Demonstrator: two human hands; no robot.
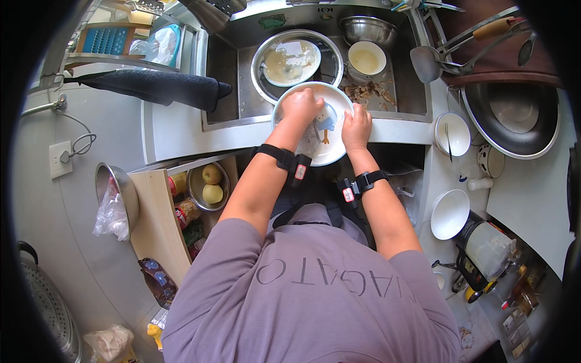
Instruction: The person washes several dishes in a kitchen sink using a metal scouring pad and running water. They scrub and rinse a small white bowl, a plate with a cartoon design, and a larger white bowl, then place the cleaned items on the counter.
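Observation:
A white plate (333, 145) with a pale blue rim and a cartoon figure is tilted over the sink's front edge. My right hand (357, 127) grips its right rim, thumb on the inner face. Over the left part of the plate my left hand (302, 108) is closed on a grey mesh cloth (309, 138), which hangs down below the fist against the plate. Behind the plate, in the sink, a metal-rimmed basin (337, 56) holds a dish (290, 59) of cloudy liquid. A bowl (366, 58) with yellowish liquid stands to their right.
A steel bowl (367, 31) sits at the sink's back; brown scraps (374, 94) lie on its floor. A dark towel (154, 88) hangs at left. Below it, an open drawer (159, 213) holds a bowl of apples (212, 186). White bowls (449, 214) and a wok (513, 118) stand at right.

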